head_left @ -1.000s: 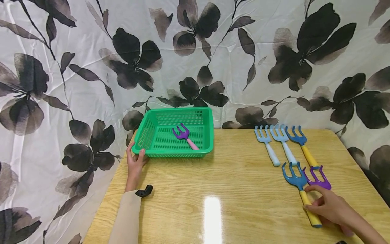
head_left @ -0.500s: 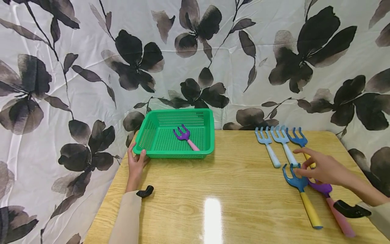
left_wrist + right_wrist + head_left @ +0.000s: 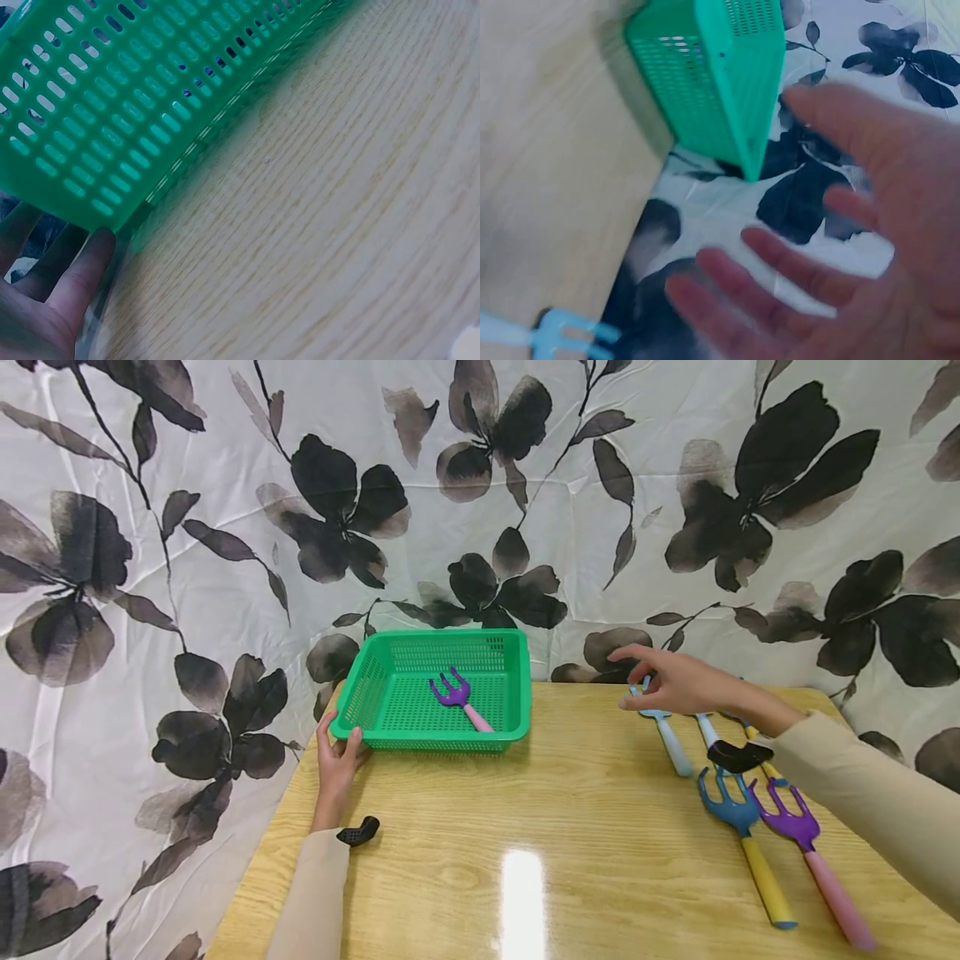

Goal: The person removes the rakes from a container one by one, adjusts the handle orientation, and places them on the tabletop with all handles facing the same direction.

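My left hand holds the front left corner of a green perforated basket, its thumb against the near wall in the left wrist view. Inside lies a purple hand fork with a pink handle. My right hand, fingers spread and holding nothing, hovers over the heads of two light blue hand forks at the table's back right. A blue hand fork with a yellow handle is partly hidden under the right forearm. Nearer lie another blue-and-yellow hand fork and a purple-and-pink hand fork.
The wooden table ends at a back edge just beyond the basket and forks. Behind it hangs a white cloth with dark flowers. Black wrist devices sit on both sleeves. Glare shows near the table's front.
From beside the nearer blue-and-yellow hand fork, my right hand has lifted away and moved back and left to the light blue forks. My left hand stays on the basket.
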### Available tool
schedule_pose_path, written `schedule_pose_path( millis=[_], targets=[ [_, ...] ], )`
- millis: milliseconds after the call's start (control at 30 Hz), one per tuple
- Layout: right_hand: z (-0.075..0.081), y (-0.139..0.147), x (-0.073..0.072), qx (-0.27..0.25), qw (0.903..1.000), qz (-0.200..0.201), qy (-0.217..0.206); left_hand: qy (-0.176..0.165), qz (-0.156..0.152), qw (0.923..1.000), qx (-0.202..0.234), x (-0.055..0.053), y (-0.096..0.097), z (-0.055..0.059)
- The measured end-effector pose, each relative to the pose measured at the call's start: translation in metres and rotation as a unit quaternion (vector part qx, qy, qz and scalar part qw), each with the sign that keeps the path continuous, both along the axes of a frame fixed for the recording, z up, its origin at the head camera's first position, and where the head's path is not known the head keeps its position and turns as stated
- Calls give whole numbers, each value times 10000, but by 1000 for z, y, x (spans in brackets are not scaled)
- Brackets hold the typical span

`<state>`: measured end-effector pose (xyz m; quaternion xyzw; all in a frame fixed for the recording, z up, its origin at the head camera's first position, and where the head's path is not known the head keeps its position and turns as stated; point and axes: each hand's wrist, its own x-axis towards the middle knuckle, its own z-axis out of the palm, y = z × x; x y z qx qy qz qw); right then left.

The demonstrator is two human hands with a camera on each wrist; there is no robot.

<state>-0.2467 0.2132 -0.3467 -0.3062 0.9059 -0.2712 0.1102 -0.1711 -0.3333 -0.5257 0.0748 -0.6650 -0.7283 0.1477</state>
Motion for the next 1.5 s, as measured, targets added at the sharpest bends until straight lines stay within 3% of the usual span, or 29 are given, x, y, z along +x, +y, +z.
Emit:
schedule_pose_path(
  millis=[167, 267, 467, 700, 900, 1267, 1500],
  targets=[
    [0, -42, -27, -151, 9960, 666, -581, 47, -24, 10000, -35, 2, 2, 6],
    [-2, -69, -40, -131, 9924, 991, -712, 51, -23, 10000, -31, 2, 2, 6],
    [0, -120, -54, -96, 9847, 1341, -1111, -11, -1, 10000, 76, 3, 4, 4],
    [-9, -172, -81, 236, 9811, 1413, -1299, -2, 136, 9999, 67, -7, -3, -16],
    [-20, -205, -95, 287, 9737, 985, -2035, 8, 293, 9994, -198, -9, -3, -22],
    [-59, -242, -111, 576, 9653, 116, -2544, 79, 188, 9998, -43, -11, -3, -21],
    [-87, -254, -118, 613, 9653, -149, -2534, 46, 75, 10000, 41, -2, 3, -3]
  ],
)
